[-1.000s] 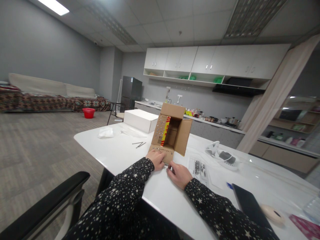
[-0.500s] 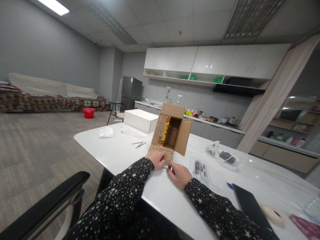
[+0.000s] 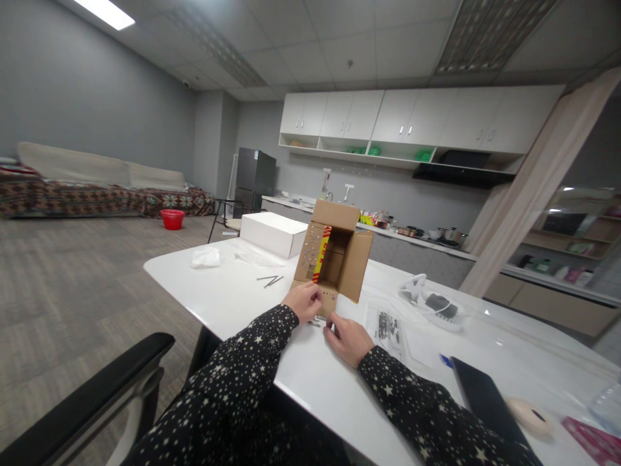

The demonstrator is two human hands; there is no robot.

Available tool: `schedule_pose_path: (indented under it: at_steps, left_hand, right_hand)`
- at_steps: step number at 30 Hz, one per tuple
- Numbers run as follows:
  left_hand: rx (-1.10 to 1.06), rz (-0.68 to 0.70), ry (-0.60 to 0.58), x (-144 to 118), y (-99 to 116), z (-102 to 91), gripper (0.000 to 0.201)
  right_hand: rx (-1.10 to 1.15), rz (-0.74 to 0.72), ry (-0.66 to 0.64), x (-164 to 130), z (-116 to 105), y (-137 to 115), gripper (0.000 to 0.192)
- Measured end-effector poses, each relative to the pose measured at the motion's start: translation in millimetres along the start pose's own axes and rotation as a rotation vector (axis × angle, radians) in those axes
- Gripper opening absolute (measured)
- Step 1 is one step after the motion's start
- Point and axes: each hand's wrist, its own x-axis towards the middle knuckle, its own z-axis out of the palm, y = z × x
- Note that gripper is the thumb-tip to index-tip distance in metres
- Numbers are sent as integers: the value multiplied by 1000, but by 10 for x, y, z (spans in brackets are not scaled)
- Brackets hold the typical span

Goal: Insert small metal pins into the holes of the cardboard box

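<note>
My left hand [image 3: 304, 301] lies with curled fingers on the lower flap of the cardboard box [image 3: 332, 259], near the middle of the frame; its grip is loosely closed against the flap, though I cannot tell whether anything is pinched. My right hand [image 3: 345, 336] rests on the white tabletop [image 3: 233, 291] just below the box, thumb and forefinger drawn together near some small metal pieces [image 3: 316, 321]; whether it actually holds one is too small to tell.

Compared with a second ago, my left hand has risen slightly onto the flap, while the right has hardly moved and the box stands where it was.

The box lies on its side, its open mouth facing me and slightly right, flaps spread, its long axis running away from me. Two nails [image 3: 270, 279] lie left of it, a white box [image 3: 272, 233] behind it.
</note>
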Motion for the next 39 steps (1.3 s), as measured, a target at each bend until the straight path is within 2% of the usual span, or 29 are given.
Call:
schedule_pose_path:
  at_steps: [6,12,28,32,39]
  left_hand:
    - [-25,2,92,-6,-9,4,11]
    - [-45,-7,102,-5,-45,34,13]
    - [-44,-1,-20,1,-130,128,19]
    - [-50,13,-8,-3,-126,128,19]
    - [-46,60,-81,-6,-124,123,19]
  right_hand:
    - [1,-4,11,-1,-1,-1,15]
    - [-3,3,0,-1,-1,-3,17]
    - [-2,1,3,-2,1,-3,16]
    - [2,-6,15,0,15,12,15]
    - [14,-8,16,0,22,20,15]
